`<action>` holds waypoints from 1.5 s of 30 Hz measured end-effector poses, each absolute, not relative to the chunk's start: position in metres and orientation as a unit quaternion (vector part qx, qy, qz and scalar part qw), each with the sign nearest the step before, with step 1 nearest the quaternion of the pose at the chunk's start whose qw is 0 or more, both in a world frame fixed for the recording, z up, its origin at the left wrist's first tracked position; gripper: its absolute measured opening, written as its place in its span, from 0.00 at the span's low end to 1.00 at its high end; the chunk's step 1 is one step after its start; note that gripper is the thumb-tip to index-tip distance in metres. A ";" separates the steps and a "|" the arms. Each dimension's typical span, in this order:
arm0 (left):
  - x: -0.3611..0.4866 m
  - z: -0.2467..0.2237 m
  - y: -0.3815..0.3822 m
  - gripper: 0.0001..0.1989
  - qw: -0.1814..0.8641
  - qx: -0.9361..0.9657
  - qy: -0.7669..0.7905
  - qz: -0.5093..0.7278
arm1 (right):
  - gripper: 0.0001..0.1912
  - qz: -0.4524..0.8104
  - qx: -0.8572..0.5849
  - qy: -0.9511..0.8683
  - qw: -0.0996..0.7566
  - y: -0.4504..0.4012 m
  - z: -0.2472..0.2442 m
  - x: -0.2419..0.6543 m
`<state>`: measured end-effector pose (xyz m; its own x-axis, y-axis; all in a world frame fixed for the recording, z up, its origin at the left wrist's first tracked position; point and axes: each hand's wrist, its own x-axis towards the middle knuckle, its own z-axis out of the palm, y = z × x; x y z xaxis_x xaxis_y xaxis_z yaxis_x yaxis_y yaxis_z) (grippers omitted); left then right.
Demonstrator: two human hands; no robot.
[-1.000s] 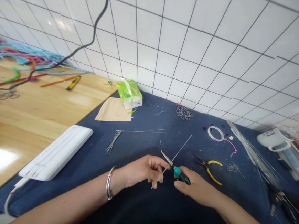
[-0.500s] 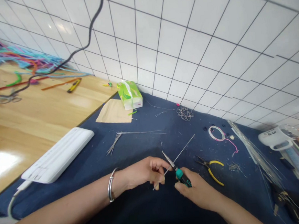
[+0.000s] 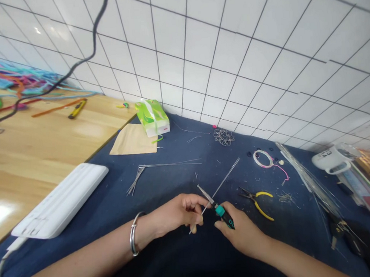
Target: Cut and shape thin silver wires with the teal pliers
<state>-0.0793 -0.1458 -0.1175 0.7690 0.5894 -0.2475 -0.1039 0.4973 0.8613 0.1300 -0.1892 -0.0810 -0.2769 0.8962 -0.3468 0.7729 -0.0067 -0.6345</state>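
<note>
Thin metal wires (image 3: 226, 176) slant up to the right from the fingers of my left hand (image 3: 185, 213), which is closed on their lower part. My right hand (image 3: 243, 232) grips the black and teal handle of long-nosed pliers (image 3: 220, 209). The pliers' metal jaws point up and left and cross the wires beside my left fingertips; whether they touch them I cannot tell. Both hands are close together over the dark blue cloth (image 3: 172, 180). A silver bangle (image 3: 133, 234) circles my left wrist.
Yellow-handled pliers (image 3: 263, 205) lie right of my right hand. Beyond are loose wires (image 3: 169, 163), a coiled wire piece (image 3: 223, 137), a green tissue pack (image 3: 153, 117) and a beige pouch (image 3: 134, 139). A white power bank (image 3: 61, 199) is at left, a white mug (image 3: 332, 159) at right.
The view has shifted slightly, so the table items appear a little further left. The far ends of the held wires look slightly more spread. Both hands keep their grips.
</note>
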 end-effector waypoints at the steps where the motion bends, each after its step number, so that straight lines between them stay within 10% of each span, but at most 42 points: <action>1: -0.079 -0.118 -0.146 0.16 0.823 0.456 0.266 0.210 | 0.07 0.378 -0.596 -0.704 0.080 -0.190 -0.082 0.131; 29: -0.095 -0.111 -0.135 0.17 0.790 0.523 0.288 0.139 | 0.07 0.365 -0.597 -0.706 0.108 -0.185 -0.087 0.139; 38: -0.157 -0.093 -0.102 0.06 0.236 0.793 0.554 0.094 | 0.05 0.372 -0.557 -0.742 0.045 -0.182 -0.083 0.124; 45: -0.176 -0.100 -0.096 0.09 0.123 0.782 0.610 0.031 | 0.09 0.376 -0.534 -0.757 0.020 -0.179 -0.087 0.117</action>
